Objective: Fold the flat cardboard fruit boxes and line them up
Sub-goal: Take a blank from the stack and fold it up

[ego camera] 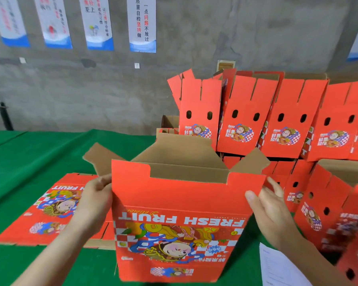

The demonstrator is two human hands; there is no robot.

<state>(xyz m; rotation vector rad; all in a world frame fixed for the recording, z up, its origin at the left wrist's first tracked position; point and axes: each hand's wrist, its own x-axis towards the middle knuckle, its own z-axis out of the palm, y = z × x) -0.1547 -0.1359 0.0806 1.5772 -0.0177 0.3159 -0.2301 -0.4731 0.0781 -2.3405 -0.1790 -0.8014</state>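
Note:
A red cardboard fruit box (180, 205) with upside-down "FRESH FRUIT" print stands opened in front of me, its brown flaps up. My left hand (95, 195) grips its left edge, with the fingers hidden behind the panel. My right hand (271, 201) holds the right edge, thumb on the front face and fingers along the side. A stack of flat red boxes (43, 209) lies on the green table (29, 157) at the left. Folded red boxes (285, 122) stand in rows at the back right.
More folded boxes (327, 203) crowd the right side, close to my right arm. A white paper sheet (277, 267) lies at the lower right. A grey concrete wall with hanging posters (142, 23) rises behind the table. Bare green tabletop shows at the far left.

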